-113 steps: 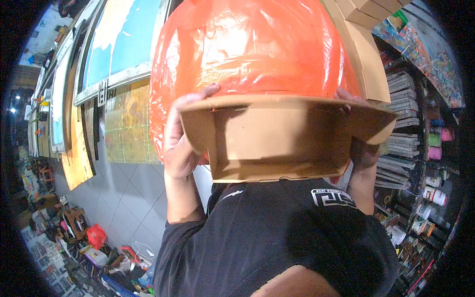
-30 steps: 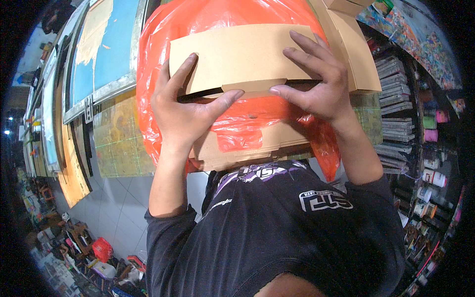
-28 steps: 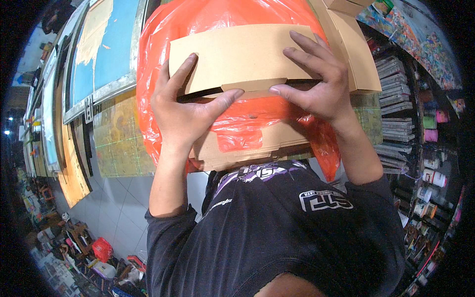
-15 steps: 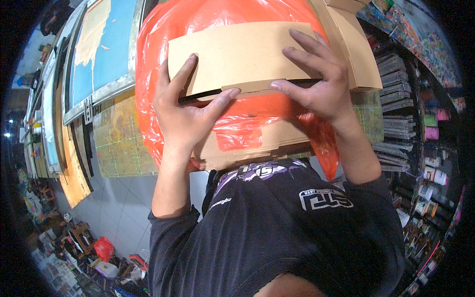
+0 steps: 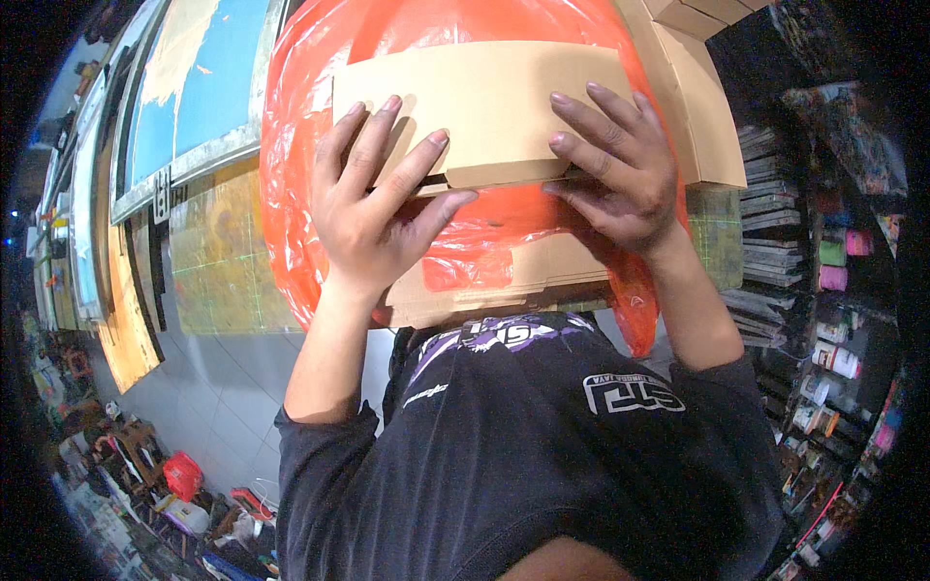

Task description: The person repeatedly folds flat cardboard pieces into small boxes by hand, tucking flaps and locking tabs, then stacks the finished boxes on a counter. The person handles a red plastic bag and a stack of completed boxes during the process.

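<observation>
A brown cardboard box (image 5: 484, 97) with its lid folded over lies in front of me, on top of red plastic. My left hand (image 5: 368, 208) rests on its front left part, fingers spread over the lid and thumb apart in front of the edge. On the front right part is my right hand (image 5: 620, 179), its fingers spread on the lid and its thumb below the edge. A narrow front flap (image 5: 499, 174) shows between the hands. Dark gaps appear under the lid beside this flap.
Beneath the box, red plastic (image 5: 300, 194) covers stacked flat cardboard (image 5: 557, 261). More brown boxes (image 5: 702, 107) stand at the right. A framed blue screen (image 5: 213, 107) leans at the left. Dark racks with grey slats (image 5: 770, 213) run along the right side.
My left fingers have spread farther over the lid, and its thumb has left the front flap. The right fingers have shifted down toward the lid's front edge.
</observation>
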Action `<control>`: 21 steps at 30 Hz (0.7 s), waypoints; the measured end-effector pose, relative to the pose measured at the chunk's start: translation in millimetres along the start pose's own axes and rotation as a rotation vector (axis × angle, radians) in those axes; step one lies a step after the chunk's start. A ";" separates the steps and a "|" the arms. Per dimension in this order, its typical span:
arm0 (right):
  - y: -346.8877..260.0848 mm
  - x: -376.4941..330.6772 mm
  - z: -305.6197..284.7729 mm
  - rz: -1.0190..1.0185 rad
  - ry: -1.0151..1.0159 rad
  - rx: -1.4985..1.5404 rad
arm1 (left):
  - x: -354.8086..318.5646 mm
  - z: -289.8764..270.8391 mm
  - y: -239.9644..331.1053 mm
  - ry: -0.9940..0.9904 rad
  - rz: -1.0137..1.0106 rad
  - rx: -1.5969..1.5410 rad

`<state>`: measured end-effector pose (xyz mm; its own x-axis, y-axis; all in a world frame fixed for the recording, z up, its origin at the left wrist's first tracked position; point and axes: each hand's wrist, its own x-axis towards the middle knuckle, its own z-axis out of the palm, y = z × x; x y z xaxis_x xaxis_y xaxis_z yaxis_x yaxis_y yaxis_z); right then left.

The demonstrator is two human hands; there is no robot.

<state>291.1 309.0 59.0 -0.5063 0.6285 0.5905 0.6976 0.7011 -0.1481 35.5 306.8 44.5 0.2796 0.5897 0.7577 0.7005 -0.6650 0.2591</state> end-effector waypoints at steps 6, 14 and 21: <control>-3.2 0.6 0.5 0.030 -0.020 0.010 | -5.5 0.9 -2.4 0.000 -0.021 -0.007; -0.6 -2.7 2.0 -0.007 -0.039 0.048 | -9.6 2.4 -3.5 0.004 -0.031 0.040; -7.7 0.8 1.6 0.032 -0.048 0.035 | -9.9 -0.1 -3.3 -0.017 -0.087 0.058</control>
<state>284.5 304.5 59.3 -0.5081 0.6660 0.5461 0.6962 0.6909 -0.1947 30.3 303.1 36.3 0.2270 0.6520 0.7234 0.7594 -0.5836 0.2877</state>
